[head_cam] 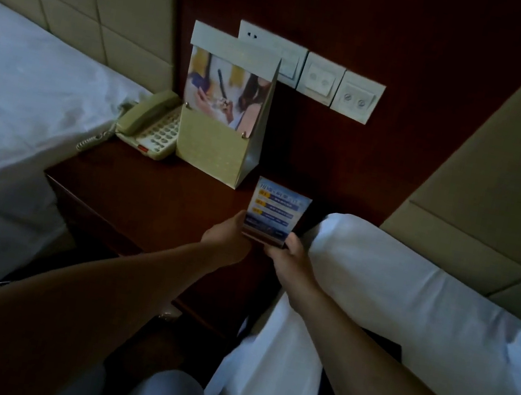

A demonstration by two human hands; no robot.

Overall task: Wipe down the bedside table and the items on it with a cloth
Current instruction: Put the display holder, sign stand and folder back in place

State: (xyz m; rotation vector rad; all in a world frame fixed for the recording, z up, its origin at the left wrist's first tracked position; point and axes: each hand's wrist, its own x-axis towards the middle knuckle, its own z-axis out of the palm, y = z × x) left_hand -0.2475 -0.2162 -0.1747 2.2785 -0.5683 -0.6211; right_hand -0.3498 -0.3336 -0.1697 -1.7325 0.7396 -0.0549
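A dark wooden bedside table [134, 196] stands between two beds. Both hands hold a small blue printed sign card [275, 212] upright over the table's right side. My left hand [227, 240] grips its lower left edge and my right hand [290, 258] its lower right corner. A tall cardboard brochure stand [222, 131] with a photo sheet sits at the back of the table. A beige telephone [152, 129] lies left of the stand. No cloth is visible in either hand.
White bedding [17, 105] borders the table on the left, and a white duvet [392, 290] presses against its right edge. Wall switch and socket plates [321, 79] sit on the dark panel behind. The phone's coiled cord [91, 139] hangs off the left edge.
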